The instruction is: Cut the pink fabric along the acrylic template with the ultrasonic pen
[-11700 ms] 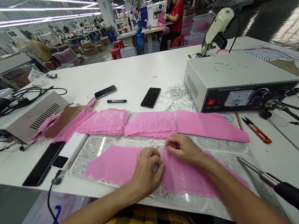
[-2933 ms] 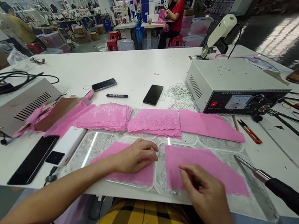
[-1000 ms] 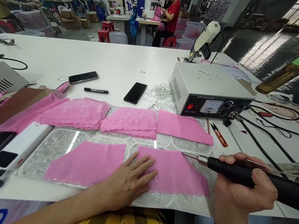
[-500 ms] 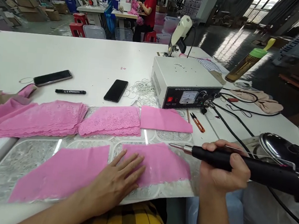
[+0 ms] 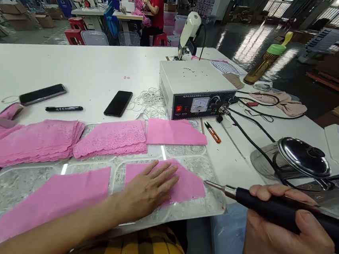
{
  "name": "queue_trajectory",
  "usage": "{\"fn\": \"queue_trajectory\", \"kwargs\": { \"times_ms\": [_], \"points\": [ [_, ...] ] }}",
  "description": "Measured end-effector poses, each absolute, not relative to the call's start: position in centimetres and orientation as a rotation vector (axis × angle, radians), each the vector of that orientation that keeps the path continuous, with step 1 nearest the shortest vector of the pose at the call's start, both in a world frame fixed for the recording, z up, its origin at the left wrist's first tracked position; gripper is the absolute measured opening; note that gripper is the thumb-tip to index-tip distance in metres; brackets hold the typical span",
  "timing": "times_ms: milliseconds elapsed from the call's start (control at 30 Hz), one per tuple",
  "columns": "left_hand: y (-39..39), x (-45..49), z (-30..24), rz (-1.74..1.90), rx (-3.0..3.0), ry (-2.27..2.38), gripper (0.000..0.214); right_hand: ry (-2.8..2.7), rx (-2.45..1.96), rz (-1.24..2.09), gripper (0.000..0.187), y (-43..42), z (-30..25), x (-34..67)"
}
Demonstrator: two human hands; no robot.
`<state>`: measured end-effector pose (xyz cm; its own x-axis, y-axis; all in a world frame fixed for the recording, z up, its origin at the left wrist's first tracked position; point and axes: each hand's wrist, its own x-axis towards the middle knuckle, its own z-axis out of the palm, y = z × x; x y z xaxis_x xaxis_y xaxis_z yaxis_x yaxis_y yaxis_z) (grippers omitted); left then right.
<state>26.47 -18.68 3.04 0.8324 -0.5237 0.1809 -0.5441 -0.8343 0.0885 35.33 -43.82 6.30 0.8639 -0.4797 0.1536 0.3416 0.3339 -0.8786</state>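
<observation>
My left hand (image 5: 150,189) lies flat on a pink fabric piece (image 5: 189,185) with a slanted right edge, its fingers stretched out. My right hand (image 5: 285,230) is wrapped round the black handle of an ultrasonic welding handpiece (image 5: 281,213). Its pointed metal tip is at the right edge of that fabric; contact cannot be made out. Left of my left hand a second pink piece (image 5: 58,192) rests on the patterned clear mat (image 5: 191,211). Behind are a pink lace stack (image 5: 111,139), another pink stack (image 5: 33,142) and a plain pink piece (image 5: 176,133).
A white welding machine box (image 5: 198,78) with cables stands behind. Orange snips (image 5: 213,133), tangled white cord (image 5: 150,103), two phones, a marker (image 5: 64,109) and a lidded glass pot (image 5: 303,158) are on the table. A person in red sits at a sewing machine beyond.
My view has turned a little to the right. My left hand has slid right across the fabric. The handpiece tip has moved from the fabric's upper edge down to its right edge.
</observation>
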Motion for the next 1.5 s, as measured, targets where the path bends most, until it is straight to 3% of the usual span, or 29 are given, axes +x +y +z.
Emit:
{"fn": "queue_trajectory", "kwargs": {
  "times_ms": [1000, 1500],
  "points": [
    [-18.5, 26.1, 2.1, 0.214, 2.956, -0.784, 0.05, -0.009, -1.166, -0.503, 0.014, -43.9, 5.3, 36.1],
    [-18.6, 26.2, 2.0, 0.205, 2.929, -0.776, 0.048, 0.165, -1.145, -0.477, 0.016, -44.4, 6.3, 35.2]
  ]
}}
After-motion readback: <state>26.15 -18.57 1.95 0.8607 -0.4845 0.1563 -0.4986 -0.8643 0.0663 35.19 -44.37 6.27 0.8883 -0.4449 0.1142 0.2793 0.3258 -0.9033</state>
